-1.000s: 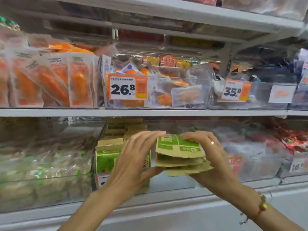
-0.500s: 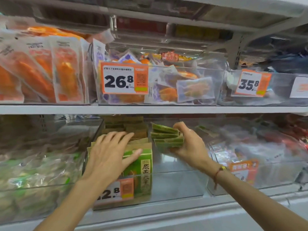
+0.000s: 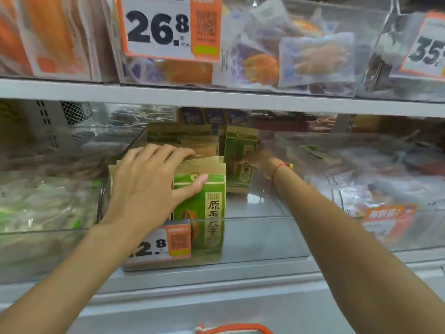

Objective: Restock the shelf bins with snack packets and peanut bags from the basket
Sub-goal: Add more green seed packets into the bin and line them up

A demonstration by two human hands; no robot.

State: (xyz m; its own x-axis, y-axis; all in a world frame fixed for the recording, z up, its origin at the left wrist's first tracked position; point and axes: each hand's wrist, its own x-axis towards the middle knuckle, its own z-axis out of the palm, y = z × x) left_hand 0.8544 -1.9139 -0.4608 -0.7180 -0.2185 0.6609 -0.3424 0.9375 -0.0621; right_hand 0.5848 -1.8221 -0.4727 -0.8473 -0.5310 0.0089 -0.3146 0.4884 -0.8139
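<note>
Half a second ago my right hand (image 3: 252,160) held a small stack of green-and-kraft packets lying flat above the clear bin (image 3: 265,237) on the lower shelf; now it has gone deeper in and grips one upright packet (image 3: 239,150), standing it toward the back right of the bin, just beside the packets already stacked at the rear. My left hand (image 3: 147,186) has stayed on the front row of packets (image 3: 204,203) at the bin's left side, fingers straight over their top edges and thumb pressed flat against the green face of the front one, holding nothing. The view has closed in, so the upper shelf's price tag (image 3: 168,27) reading 26.8 now fills the top and the tag to its right is cut off by the frame edge. My right fingers are hidden behind the packet, so I cannot count how many packets they hold. My left forearm covers the first digit of the bin's own price label (image 3: 163,244). The neighbouring bins are blurred. At the bottom edge only an orange rim of the basket (image 3: 237,328) shows.
</note>
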